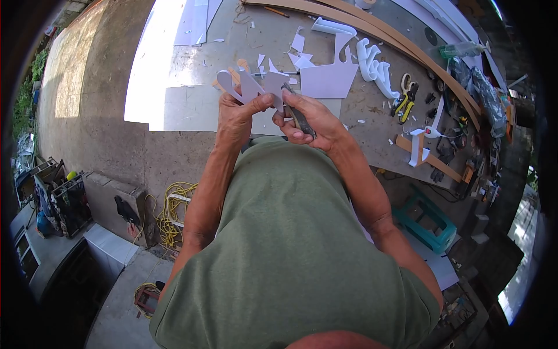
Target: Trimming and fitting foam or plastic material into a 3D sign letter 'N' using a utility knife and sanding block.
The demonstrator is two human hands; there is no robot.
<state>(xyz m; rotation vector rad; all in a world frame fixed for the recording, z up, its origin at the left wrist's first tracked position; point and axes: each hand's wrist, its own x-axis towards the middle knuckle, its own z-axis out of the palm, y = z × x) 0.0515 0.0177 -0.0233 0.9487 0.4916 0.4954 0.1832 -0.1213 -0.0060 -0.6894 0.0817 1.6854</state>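
Over the table's near edge, my left hand (237, 119) pinches a white curved cut-out piece (251, 88) between thumb and fingers. It looks like thin sheet or board with rounded prongs. Closed round a dark, narrow hand tool (301, 123) is my right hand (319, 119); the tool's tip end is up by the white piece. Whether it is a knife or a file I cannot tell. Just beyond my hands lies a white sheet (328, 81) with a shape cut out of its top, and small white offcuts (300, 60) are scattered beside it.
White bent strip shapes (372, 68) and yellow-handled pliers (406, 103) lie to the right on the worktable (372, 151). Long brown strips (401, 43) curve across the back right. A glue gun (431, 132) sits near the right edge. Below stand a green stool (427, 218) and coiled yellow cable (171, 215).
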